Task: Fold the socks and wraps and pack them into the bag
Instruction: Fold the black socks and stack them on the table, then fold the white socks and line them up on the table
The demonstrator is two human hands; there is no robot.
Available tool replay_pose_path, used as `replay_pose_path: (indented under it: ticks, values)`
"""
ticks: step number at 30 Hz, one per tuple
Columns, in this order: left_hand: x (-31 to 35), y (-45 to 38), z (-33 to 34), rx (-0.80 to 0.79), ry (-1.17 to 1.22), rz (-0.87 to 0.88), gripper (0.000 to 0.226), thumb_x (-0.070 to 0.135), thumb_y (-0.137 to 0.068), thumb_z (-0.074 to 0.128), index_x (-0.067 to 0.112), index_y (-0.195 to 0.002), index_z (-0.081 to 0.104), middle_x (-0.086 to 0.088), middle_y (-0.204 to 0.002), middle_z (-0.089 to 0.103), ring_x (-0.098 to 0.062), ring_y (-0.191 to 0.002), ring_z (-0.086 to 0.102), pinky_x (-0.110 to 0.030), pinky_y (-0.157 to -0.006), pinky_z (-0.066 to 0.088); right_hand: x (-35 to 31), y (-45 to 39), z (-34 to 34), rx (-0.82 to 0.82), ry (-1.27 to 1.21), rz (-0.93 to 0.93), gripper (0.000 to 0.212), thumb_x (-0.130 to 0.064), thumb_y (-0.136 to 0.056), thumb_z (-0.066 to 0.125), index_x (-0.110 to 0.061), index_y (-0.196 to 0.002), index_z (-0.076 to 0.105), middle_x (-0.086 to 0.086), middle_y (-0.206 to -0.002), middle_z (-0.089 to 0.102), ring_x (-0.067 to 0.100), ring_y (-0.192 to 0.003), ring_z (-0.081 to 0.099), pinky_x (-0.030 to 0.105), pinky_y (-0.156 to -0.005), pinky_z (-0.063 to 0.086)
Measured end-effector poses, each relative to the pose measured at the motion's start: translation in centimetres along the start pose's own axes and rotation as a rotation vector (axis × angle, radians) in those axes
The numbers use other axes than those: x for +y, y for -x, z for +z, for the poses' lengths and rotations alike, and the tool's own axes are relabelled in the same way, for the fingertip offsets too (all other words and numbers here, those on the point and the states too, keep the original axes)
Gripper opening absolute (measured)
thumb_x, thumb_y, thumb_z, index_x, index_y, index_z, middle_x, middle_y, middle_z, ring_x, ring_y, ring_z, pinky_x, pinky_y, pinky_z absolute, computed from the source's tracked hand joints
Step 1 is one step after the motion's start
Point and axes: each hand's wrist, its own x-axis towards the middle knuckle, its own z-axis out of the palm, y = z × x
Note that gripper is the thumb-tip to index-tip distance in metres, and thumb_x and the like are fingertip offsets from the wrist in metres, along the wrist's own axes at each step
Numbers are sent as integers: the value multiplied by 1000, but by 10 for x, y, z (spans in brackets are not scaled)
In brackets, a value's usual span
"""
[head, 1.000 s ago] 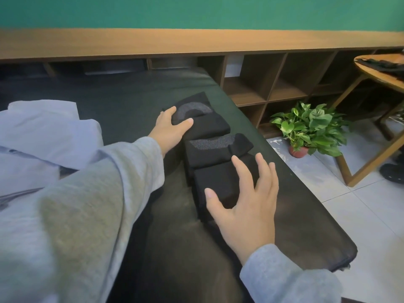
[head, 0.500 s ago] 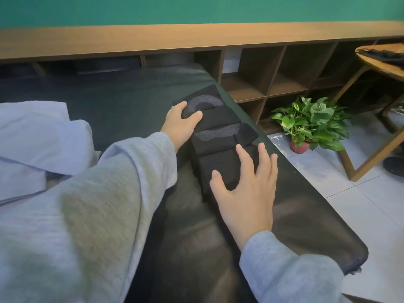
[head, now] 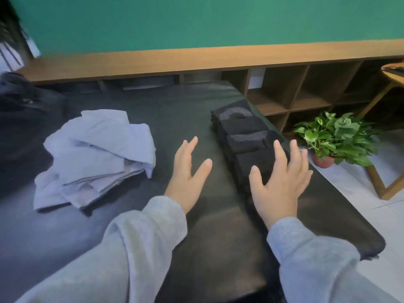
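Three folded black socks (head: 244,136) lie in a row beyond the right hand (head: 278,184), right of the left hand (head: 188,180); both hands spread, holding nothing.

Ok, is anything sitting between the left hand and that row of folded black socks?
Nothing visible. The left hand is open over bare dark mat, and the folded black socks lie just to its right with no object between. The light blue cloths are on its other side. The right hand is at the row's near end.

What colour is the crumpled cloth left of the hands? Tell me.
Pale lavender-blue cloth, plain; head view.
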Motion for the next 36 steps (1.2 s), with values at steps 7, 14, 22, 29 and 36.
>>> replay_pose_path:
  ticks: [7, 14, 22, 29, 36]
  values:
    - [1, 86, -102, 377, -92, 216, 39, 37, -81, 44, 59, -112, 54, 15, -129, 55, -4, -125, 46, -16, -104, 34, -9, 10, -1, 34, 100, -442, 37, -33, -75, 45, -8, -98, 60, 11, -105, 55, 25, -105, 41, 41, -98, 23]
    - [-21, 120, -164, 402, -647, 91, 41, 7, -86, 53, 24, -124, 57, 10, -136, 46, 1, -127, 37, -8, -100, 25, -45, 33, 8, 9, 23, -880, 15, -25, -75, 47, -18, -88, 43, 0, -92, 44, 23, -89, 44, 35, -82, 26]
    - [-20, 112, -159, 219, -1014, -121, 54, 35, -82, 40, 18, -132, 51, -1, -148, 36, -18, -139, 27, -32, -111, 16, -155, 53, 60, -208, -82, -917, 18, -26, -81, 46, -17, -88, 59, 4, -100, 53, 23, -96, 41, 35, -81, 31]
    - [-16, 104, -158, 81, -1168, -276, 66, 53, -91, 14, 26, -149, -4, 8, -154, -18, -7, -140, -19, -35, -115, -7, -215, 28, 92, -480, 97, -728, 33, -34, -96, 38, -30, -116, 64, -1, -146, 33, 23, -128, 25, 35, -93, 18]
    - [-21, 97, -159, 38, -1230, -300, 73, 58, -89, 11, 23, -147, -14, 7, -150, -26, -11, -139, -24, -41, -116, -7, -223, 28, 105, -463, 213, -613, 20, -18, -94, 39, -12, -93, 58, -1, -114, 53, 27, -105, 38, 34, -76, 24]
